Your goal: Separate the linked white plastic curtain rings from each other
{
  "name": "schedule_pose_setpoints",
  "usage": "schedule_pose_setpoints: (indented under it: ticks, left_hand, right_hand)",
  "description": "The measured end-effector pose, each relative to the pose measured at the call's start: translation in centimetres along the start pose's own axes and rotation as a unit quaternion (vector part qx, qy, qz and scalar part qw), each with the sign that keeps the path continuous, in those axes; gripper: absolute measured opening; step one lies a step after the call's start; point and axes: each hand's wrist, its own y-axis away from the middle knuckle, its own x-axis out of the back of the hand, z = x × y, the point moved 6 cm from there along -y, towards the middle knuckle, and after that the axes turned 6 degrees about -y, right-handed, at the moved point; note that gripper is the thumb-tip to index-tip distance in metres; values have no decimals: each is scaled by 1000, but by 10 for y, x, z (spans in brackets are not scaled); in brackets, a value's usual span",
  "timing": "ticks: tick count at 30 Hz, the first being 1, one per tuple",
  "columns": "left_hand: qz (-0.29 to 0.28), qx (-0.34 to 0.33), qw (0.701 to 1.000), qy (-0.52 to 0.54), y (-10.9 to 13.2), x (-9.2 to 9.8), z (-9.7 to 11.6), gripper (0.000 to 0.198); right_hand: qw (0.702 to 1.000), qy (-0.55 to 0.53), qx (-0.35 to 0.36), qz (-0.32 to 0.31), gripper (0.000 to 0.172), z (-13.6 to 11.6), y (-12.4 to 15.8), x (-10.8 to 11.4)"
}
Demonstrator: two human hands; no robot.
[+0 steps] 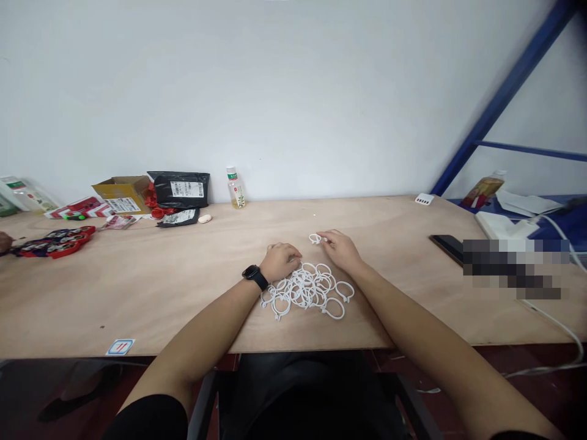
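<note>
The work looks barely begun. The right hand (340,247) has its fingertips closed on one single ring (315,238), held just past the pile of white rings (306,288) on the wooden surface (160,287). Every other ring lies tangled in that pile. The left hand (280,260), with a black watch (254,275) at the wrist, rests curled on the pile's far edge. I cannot tell whether its grip holds a ring.

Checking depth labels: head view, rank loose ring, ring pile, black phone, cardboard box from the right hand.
1. loose ring, at fingertips of right hand
2. ring pile, just nearer the person
3. black phone, right
4. cardboard box, far left
</note>
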Motion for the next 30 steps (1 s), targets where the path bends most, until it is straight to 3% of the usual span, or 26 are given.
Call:
schedule_pose_setpoints:
  ticks: [5, 11, 20, 25, 30]
  left_hand:
    - [-26, 17, 999, -34, 2, -3, -4, 19]
    - [-11, 61, 997, -53, 2, 3, -9, 12]
    - [120, 105, 984, 82, 2, 17, -17, 15]
    - [107, 88, 981, 133, 2, 11, -9, 23]
    - [66, 62, 985, 148, 4, 8, 4, 27]
  right_hand:
    - [999, 8, -30, -11, 27, 10, -1, -3]
    - [997, -39, -9, -60, 24, -8, 7, -7]
    - [988, -82, 56, -122, 32, -45, 18, -21]
    - [988, -74, 89, -105, 30, -56, 21, -21]
    - [991, -114, 51, -57, 22, -53, 19, -15]
